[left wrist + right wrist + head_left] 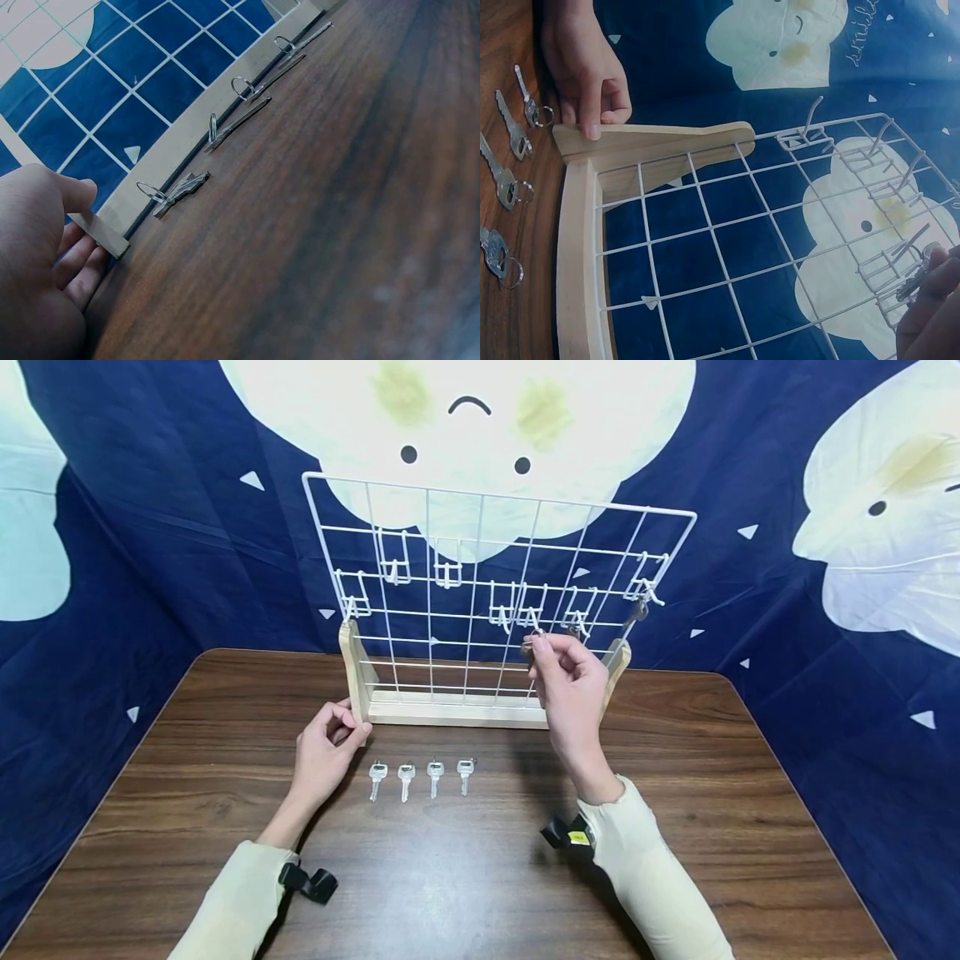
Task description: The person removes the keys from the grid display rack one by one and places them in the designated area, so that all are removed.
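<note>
A white wire grid rack [495,496] stands upright in a pale wooden base [457,717]. My left hand [326,752] pinches the near end of the base's left wooden foot [105,234], thumb on one side and fingers on the other. Raised to the rack, my right hand [573,689] pinches a key [910,286] between thumb and fingers. Its ring [930,253] is right at the tip of a white hook [531,612]; the fingertips partly hide the key. Several silver keys with rings [406,782] lie in a row on the table before the base.
More white hooks [447,574] hang on the grid at differing heights. A key [639,612] hangs from the rightmost hook, and another dark piece [573,632] shows behind my right hand. Blue cloth with cloud faces [225,568] surrounds the wooden table [420,893].
</note>
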